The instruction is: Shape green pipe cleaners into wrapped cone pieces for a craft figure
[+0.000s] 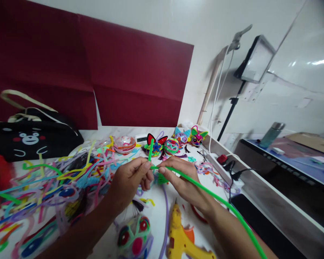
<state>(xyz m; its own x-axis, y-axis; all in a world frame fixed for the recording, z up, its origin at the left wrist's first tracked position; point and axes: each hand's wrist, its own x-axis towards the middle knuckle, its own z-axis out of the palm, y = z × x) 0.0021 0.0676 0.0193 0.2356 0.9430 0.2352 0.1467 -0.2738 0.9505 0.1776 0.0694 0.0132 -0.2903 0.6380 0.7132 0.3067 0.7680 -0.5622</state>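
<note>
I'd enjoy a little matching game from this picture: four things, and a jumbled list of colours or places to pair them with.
1. Held strand
2. Glue gun
3. Bag
4. Bottle

A. Black, at the left
B. At the far right, with a silvery cap
C. Bright green
D. Mostly yellow, near the bottom edge

Pairs: 1-C, 2-D, 3-A, 4-B
</note>
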